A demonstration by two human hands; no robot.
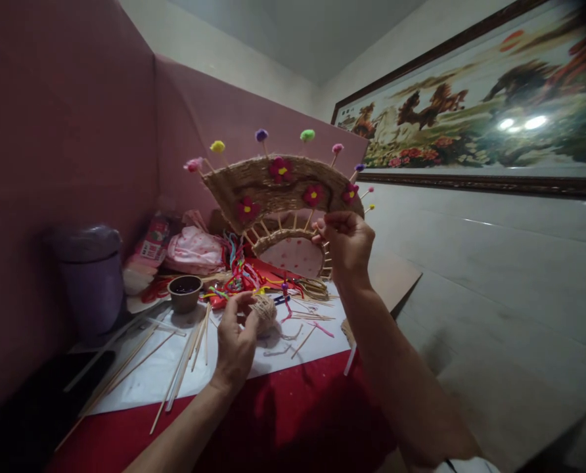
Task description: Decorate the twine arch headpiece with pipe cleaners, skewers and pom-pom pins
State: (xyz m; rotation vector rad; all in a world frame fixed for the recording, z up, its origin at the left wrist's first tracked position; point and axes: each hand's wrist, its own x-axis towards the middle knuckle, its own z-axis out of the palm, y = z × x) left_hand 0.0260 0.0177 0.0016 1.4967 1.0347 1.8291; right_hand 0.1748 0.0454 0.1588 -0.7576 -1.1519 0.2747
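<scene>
red cloth table (293,420), right hand (345,243) pinching woven fan (273,190), left hand (236,335) gripping twine ball (265,310)

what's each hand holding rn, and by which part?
Right hand holds the fan-shaped twine craft up by its lower right edge, near the inner arch. Left hand grips the twine ball on the table, fingers on its left side.

My right hand (345,244) pinching the woven fan's (273,187) lower edge, fan held upright, my left hand (234,338) on the twine ball (265,311), sticks (184,358) scattered over the table (293,407), small bowl (184,292) nearby
</scene>
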